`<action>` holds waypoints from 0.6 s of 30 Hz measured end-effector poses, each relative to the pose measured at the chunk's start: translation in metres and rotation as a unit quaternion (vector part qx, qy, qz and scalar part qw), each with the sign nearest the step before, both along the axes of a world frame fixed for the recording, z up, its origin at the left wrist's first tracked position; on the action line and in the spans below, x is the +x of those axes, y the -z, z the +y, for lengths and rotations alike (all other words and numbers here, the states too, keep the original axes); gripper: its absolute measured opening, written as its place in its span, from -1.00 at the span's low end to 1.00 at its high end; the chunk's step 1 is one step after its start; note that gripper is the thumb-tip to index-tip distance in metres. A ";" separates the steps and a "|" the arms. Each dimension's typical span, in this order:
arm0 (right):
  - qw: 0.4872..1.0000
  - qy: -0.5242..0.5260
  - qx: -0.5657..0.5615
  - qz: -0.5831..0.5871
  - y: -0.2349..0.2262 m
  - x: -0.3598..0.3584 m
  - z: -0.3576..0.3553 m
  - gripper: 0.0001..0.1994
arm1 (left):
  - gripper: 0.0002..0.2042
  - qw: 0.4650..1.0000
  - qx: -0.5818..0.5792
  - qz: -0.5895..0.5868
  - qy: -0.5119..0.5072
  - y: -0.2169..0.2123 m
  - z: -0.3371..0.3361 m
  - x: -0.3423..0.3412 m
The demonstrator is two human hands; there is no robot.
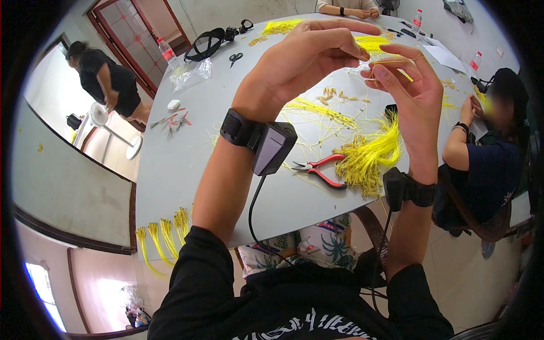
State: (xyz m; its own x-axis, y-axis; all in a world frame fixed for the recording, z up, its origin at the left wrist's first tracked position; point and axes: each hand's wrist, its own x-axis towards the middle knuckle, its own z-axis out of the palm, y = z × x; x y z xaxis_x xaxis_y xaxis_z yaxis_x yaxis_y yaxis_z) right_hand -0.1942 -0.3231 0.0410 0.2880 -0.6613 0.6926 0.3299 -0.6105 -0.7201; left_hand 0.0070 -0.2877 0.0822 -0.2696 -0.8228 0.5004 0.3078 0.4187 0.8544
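Observation:
My left hand [317,56] and my right hand [412,88] are raised over the table, close together. Between their pinched fingertips runs a thin yellow cord [383,63]; its ends are too fine to make out. Below my right hand lies a thick bundle of yellow cords [382,150] with small gold-coloured ends. Pliers [309,166] with red handles rest beside that bundle, jaws pointing left. A looser spread of yellow cords [323,110] lies under my hands, with small gold-coloured pieces [334,94] behind it.
On the grey table [187,147], several small cord bundles [166,232] line the near left edge. Scissors [235,58], a black strap [205,44], a bottle [166,50] and a plastic bag [192,75] lie farther back. One person [481,153] sits at the right; another [110,79] stands at the left.

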 end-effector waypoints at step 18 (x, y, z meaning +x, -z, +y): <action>0.995 -0.095 -0.006 0.000 -0.001 -0.001 0.011 -0.50 | -0.51 0.992 -0.059 0.085 0.078 -0.011 -0.004 -0.004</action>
